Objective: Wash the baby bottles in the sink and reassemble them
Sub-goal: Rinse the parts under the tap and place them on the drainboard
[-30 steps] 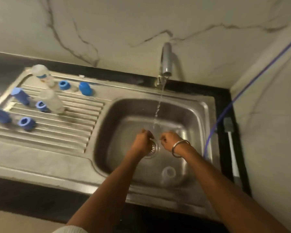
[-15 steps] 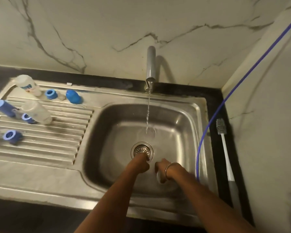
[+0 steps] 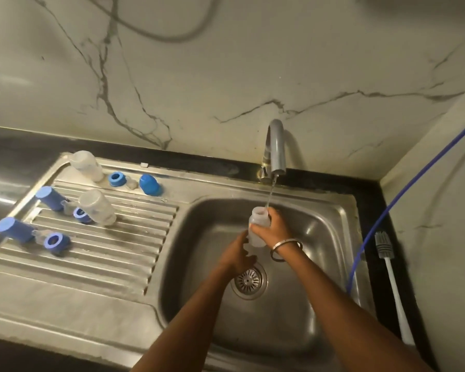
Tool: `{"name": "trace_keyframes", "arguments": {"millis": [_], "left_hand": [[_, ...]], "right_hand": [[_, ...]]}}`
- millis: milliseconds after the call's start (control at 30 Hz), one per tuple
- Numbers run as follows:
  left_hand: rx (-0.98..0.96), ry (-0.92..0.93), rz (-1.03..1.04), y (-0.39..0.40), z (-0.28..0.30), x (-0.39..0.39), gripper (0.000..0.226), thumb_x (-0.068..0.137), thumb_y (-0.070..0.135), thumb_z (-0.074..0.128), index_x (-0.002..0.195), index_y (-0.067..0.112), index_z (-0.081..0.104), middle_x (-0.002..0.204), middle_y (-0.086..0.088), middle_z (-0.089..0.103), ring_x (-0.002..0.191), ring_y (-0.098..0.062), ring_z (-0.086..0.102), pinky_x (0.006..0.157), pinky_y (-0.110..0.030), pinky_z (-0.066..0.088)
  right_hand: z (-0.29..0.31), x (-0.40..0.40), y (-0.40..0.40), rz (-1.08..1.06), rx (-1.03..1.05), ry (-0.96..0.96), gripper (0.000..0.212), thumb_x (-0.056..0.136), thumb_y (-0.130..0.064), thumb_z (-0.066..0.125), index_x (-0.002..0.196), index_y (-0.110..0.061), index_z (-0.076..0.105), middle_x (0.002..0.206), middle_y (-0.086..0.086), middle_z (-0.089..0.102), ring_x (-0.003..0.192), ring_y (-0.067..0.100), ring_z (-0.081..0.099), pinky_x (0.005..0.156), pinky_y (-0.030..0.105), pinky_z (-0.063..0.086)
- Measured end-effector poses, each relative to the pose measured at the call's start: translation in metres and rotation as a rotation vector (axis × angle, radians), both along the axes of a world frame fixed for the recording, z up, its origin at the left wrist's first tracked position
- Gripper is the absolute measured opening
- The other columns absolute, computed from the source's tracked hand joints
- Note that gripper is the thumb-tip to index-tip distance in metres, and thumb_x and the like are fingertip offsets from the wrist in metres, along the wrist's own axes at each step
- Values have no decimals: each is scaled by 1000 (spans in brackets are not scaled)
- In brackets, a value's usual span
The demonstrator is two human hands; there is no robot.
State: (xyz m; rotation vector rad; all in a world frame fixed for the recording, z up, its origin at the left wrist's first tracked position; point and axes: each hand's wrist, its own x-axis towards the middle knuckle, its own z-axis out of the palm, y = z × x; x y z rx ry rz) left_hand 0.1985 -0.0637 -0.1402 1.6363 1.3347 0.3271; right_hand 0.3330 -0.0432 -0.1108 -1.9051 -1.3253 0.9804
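Note:
My right hand (image 3: 273, 229) grips a translucent baby bottle (image 3: 257, 224) upright over the steel sink basin (image 3: 320, 264), its open mouth under the thin stream from the grey tap (image 3: 275, 149). My left hand (image 3: 238, 253) holds the bottle's lower end from the left. On the ribbed drainboard (image 3: 105, 253) lie two more clear bottles (image 3: 87, 165) (image 3: 98, 206), blue caps (image 3: 50, 197) (image 3: 14, 229) (image 3: 150, 184) and blue collar rings (image 3: 116, 179) (image 3: 81, 214) (image 3: 55, 241).
The drain strainer (image 3: 249, 281) sits in the basin floor below my hands. A white bottle brush with grey bristles (image 3: 388, 275) lies on the black counter at the right. A blue hose (image 3: 381, 216) runs down along the right wall.
Both hands reached to the near part of the basin, picked up the clear bottle lying there, and lifted it up under the running water. The view has tilted upward.

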Motion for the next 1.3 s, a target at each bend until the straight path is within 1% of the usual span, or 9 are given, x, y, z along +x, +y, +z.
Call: {"name": "trace_keyframes", "arguments": {"millis": [200,333,433,667,867,1000,1100,1200,1300], "left_hand": [[76,-58,18,24,14,-11,71,83,6,68,146,16,36,135,-5,55,106,-6,52,84,-15,45],[116,-65,-2,29,14,-13,71,81,7,69,144,18,39,131,-3,57,106,-10,57,89,-24,51],[104,-81,-13,29,13,-10,70,81,5,69,143,16,39,130,-4,57,103,-8,56,87,-20,51],[102,-76,-58,26,14,-2,68,82,8,70,142,16,39,129,-2,56,100,-6,54,71,-6,45],[78,-64,-75,20,15,-1,67,83,5,67,142,15,38,132,-3,53,96,-7,56,76,-11,49],[85,-37,-93,17,15,-3,67,84,7,68,143,16,37,133,-4,53,95,-8,56,75,-10,48],[52,2,-85,16,15,-6,70,86,11,67,147,16,33,136,-3,51,98,-12,58,81,-19,48],[22,35,-74,14,14,-11,75,87,12,66,150,16,26,140,-4,48,105,-16,59,83,-20,46],[22,54,-53,13,13,-17,74,87,10,65,150,17,27,139,-5,48,99,-12,56,80,-18,45]], "right_hand": [[2,-13,5,-144,141,113,50,78,-17,75,122,-14,54,121,11,56,109,26,56,89,38,52],[4,-18,0,-206,175,185,53,81,-20,74,128,-14,52,126,10,53,112,24,55,92,39,52],[4,-19,-5,-243,213,225,49,84,-21,72,128,-12,52,127,13,53,113,26,56,95,45,51],[6,-16,-19,-265,286,220,40,85,-19,70,122,-13,56,122,12,55,110,22,58,94,45,51],[9,-14,-26,-219,301,173,44,83,-17,72,124,-14,56,123,11,54,112,19,55,94,35,50],[10,-14,-27,-217,293,181,44,82,-16,73,123,-12,57,122,12,54,112,23,55,95,38,50],[11,-12,-28,-227,288,175,38,83,-17,72,119,-13,58,120,11,55,111,23,55,95,42,49],[11,-11,-26,-221,265,158,42,83,-17,72,122,-12,57,123,12,52,114,23,53,100,42,46],[12,-12,-24,-228,231,153,42,84,-18,71,123,-12,56,123,13,51,114,25,52,101,42,45]]}}
